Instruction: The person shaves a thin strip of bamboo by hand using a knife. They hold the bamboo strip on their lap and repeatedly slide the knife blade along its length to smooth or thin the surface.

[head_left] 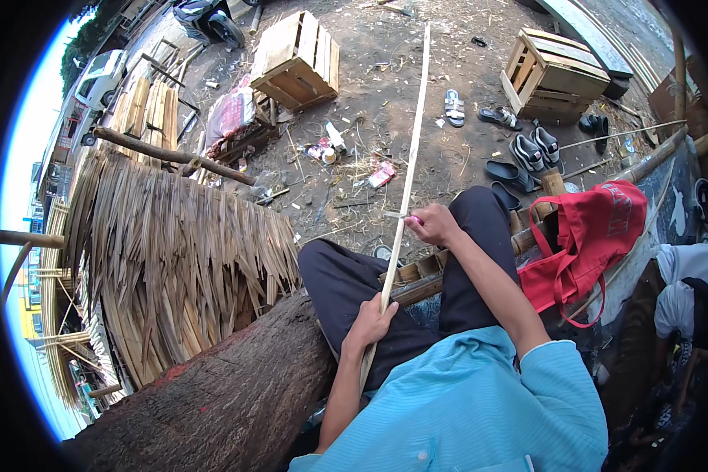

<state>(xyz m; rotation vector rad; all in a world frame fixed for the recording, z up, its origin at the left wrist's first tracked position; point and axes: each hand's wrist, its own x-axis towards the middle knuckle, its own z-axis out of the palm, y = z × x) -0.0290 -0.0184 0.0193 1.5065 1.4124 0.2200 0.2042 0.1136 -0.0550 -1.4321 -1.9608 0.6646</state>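
A long pale strip of what looks like bamboo (418,110) runs from my lap out over the ground ahead. My left hand (368,324) is closed around its near part, close to my left thigh. Farther along, my right hand (434,225) grips a small knife (395,214) by its pink handle. The blade lies across the strip and seems to touch it. The strip's near end passes beside my blue shirt, where its tip is hidden.
A thick tree trunk (236,377) and a dried-leaf thatch panel (181,252) stand at left. At right, a red bag (582,244) hangs by a bamboo bench near another person (688,299). Ahead are wooden crates (299,63), sneakers (527,153), sandals (454,108) and litter.
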